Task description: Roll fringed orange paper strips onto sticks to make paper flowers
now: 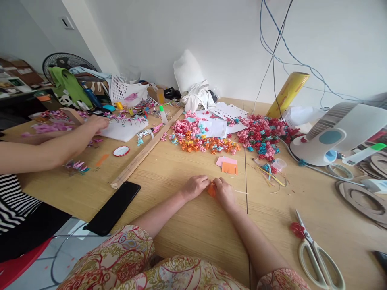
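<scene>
Both of my hands meet over the table in front of me. My left hand (197, 187) pinches one side of a small orange paper piece (212, 190), its fingers closed. On the other side my right hand (224, 193) grips the same piece, and a thin pale strip (242, 192) sticks out to its right. Just beyond my hands lie orange paper squares (229, 167) and pink paper (222, 161). Farther back is a pile of orange and pink paper flowers (193, 139), with red and blue ones (260, 133) to the right.
White-handled scissors (314, 251) lie at the lower right. A black phone (116, 207) and a wooden bar (145, 155) are to the left. Another person's arm (57, 147) reaches across the left side. A white fan (335, 133) and yellow roll (287, 94) stand back right.
</scene>
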